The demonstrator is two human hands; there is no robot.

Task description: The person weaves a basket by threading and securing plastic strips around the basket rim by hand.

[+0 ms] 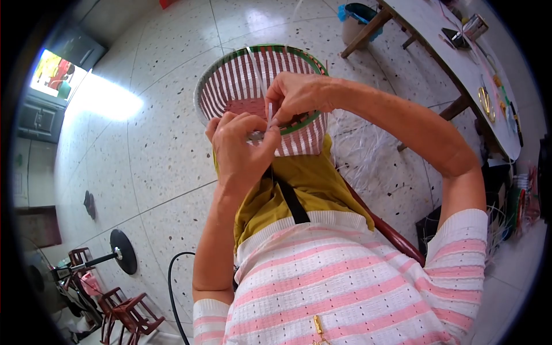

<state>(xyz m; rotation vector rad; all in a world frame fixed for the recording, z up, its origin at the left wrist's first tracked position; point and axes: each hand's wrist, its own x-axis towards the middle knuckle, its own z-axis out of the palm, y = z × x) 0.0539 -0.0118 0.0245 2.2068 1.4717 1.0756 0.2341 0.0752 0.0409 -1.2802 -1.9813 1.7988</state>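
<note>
A woven basket with pink and white stripes and a green rim rests against my lap, its mouth facing up and away. My left hand is at the near rim, with thumb and forefinger pinched around the lower end of a narrow white plastic strip. Just above it, my right hand reaches over the right side of the rim, its fingers closed on the same strip. A length of white strip also crosses the basket's opening to the far rim. My fingers hide part of the near rim.
Loose clear-white strips lie on the speckled floor right of the basket. A white table at the right carries scissors and a metal can. A bin stands behind. Small red-brown stools are at lower left.
</note>
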